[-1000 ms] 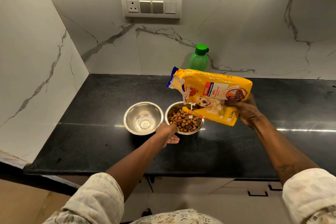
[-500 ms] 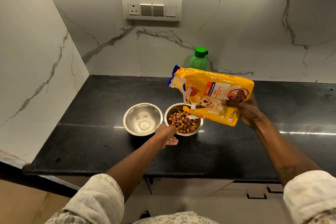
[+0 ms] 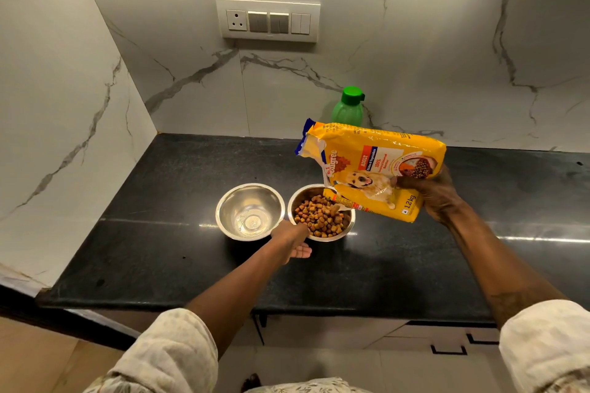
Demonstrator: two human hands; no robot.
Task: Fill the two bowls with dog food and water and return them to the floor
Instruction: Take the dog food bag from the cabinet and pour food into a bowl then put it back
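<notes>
Green bottle (image 3: 347, 107) behind tilted bag (image 3: 376, 166)

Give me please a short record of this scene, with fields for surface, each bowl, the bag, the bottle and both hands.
surface: black countertop, marble wall behind
left bowl: steel, no food in it
right bowl: steel, holds brown kibble
bag: yellow dog food bag, tilted, open end above the right bowl
bottle: green bottle, capped, upright by the wall
left hand: at the near rim of the right bowl
right hand: grips the bag's lower end
</notes>
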